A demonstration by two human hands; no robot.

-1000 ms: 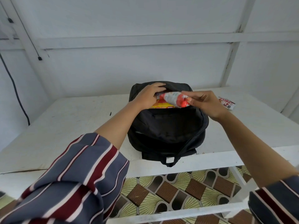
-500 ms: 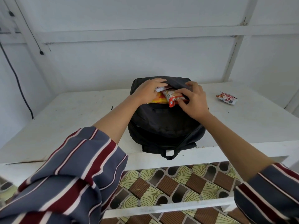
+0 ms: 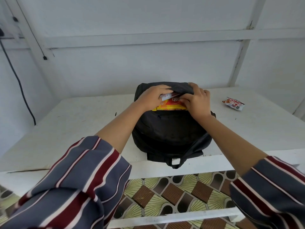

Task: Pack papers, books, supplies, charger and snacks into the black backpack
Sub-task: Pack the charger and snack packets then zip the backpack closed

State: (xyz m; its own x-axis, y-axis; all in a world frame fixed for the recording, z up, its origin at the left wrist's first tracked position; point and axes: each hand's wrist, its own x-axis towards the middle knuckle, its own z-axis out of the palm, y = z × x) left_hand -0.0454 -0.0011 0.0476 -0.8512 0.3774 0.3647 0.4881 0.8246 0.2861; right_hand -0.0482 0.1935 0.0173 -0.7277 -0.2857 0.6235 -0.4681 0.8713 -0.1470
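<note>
Snacks [image 3: 171, 104] may crush (left hand [image 3: 151, 99] grips the backpack [image 3: 170, 129] flap, right hand [image 3: 197, 104] pinches them) if we shove hard.

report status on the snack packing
Left hand grips backpack flap. Right hand over flap, thumb on snack packets showing in the opening. One loose packet out on table, nothing blocking.

snack packets [image 3: 171, 104] fill backpack [image 3: 170, 129] mouth

Head-worn — facing forward, downward, close.
</note>
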